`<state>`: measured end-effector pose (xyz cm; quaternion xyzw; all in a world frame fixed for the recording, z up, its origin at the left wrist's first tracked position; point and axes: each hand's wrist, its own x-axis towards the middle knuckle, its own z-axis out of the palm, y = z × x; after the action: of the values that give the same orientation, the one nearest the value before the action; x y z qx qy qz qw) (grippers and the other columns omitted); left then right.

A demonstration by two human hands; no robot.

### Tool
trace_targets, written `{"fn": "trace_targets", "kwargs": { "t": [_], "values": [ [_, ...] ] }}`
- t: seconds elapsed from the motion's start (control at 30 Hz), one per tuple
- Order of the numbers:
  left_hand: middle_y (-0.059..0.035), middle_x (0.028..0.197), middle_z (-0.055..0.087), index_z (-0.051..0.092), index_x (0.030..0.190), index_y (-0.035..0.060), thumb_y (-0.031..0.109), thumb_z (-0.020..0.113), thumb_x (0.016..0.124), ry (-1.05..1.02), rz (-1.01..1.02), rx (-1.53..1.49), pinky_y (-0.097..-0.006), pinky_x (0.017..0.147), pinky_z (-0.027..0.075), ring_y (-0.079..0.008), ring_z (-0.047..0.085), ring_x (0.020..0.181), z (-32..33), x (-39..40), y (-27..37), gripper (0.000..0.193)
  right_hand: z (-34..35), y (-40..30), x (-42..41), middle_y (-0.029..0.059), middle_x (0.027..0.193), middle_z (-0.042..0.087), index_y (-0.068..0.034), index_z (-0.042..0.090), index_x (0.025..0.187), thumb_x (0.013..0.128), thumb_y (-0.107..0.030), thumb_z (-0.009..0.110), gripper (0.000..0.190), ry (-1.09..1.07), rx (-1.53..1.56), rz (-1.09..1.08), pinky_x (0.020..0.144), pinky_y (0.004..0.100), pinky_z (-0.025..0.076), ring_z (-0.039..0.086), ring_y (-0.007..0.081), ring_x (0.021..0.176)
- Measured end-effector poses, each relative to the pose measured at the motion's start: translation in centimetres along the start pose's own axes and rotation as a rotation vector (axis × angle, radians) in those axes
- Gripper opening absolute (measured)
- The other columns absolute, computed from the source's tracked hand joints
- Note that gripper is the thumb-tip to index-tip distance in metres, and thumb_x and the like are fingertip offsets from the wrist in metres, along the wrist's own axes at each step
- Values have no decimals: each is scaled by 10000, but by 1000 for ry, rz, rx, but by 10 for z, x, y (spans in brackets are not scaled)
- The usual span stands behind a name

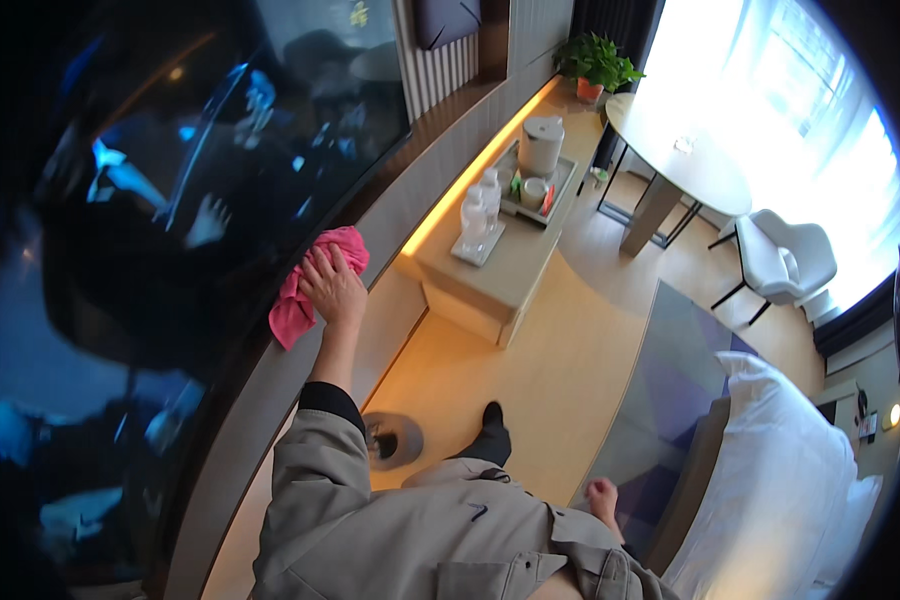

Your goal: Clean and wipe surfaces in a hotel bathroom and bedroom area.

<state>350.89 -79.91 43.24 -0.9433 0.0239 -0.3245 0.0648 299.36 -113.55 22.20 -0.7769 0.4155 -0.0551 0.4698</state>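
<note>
My left hand [336,286] presses a crumpled pink cloth [294,311] along the lower edge of a large wall-mounted television screen [195,300]. Fingers lie spread over the cloth, which bunches up past the fingertips and hangs down below the palm. A moving scene in blue and dark tones shows on the screen. My right hand [602,496] hangs low at my side with its fingers curled in, and nothing is seen in it. It is near the patterned rug [645,420] and the bed [772,465] in the picture.
A low cabinet [480,281] bears two bottles [474,217] and a tray [555,210] with a kettle [541,146] and cups. Past it are a potted plant [596,64], a round table [682,157] and a white chair [780,255]. A round bin [401,439] stands near my foot.
</note>
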Motion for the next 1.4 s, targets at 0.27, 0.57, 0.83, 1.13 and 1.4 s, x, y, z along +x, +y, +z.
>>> {"fn": "trace_targets", "kwargs": {
  "t": [0.27, 0.57, 0.83, 1.13, 1.4],
  "values": [
    [-166, 1232, 432, 449, 1183, 99, 196, 541, 747, -63, 79, -97, -484, 835, 366, -362, 405, 1120, 84, 163, 177, 455, -50, 110, 103, 89, 655, 631, 16, 642, 781, 684, -74, 582, 145, 125, 38, 389, 584, 268, 488, 598, 149, 606],
    [-184, 1342, 327, 349, 1298, 121, 295, 473, 803, -574, -22, -218, -558, 950, 276, -414, 288, 1227, 150, 369, 364, 539, -101, 31, 331, 66, 635, 615, 21, 637, 784, 696, -80, 588, 143, -80, -31, 352, 566, 284, 472, 576, 139, 602],
    [-129, 1292, 396, 460, 1224, 155, 351, 539, 752, -482, -104, -105, -569, 929, 288, -370, 313, 1210, 196, 445, 449, 516, -196, -112, 667, 40, 675, 585, -27, 577, 860, 823, -126, 564, 107, -248, 70, 292, 430, 235, 422, 561, 119, 544],
    [-107, 857, 586, 604, 861, 124, 78, 597, 645, -134, 111, -676, -404, 717, 461, -309, 559, 850, 149, 380, 425, 221, -118, -295, 801, 18, 799, 609, -62, 595, 944, 842, -138, 538, 139, -521, -6, -49, 566, 222, 427, 588, 104, 685],
    [-128, 1109, 525, 544, 1113, 86, -14, 650, 646, -409, -351, -946, -402, 811, 438, -300, 520, 1007, 50, 61, 429, 490, -40, -299, 696, 18, 802, 612, -56, 586, 950, 844, -130, 551, 134, -948, -111, -201, 572, 224, 440, 595, 105, 686]
  ]
}}
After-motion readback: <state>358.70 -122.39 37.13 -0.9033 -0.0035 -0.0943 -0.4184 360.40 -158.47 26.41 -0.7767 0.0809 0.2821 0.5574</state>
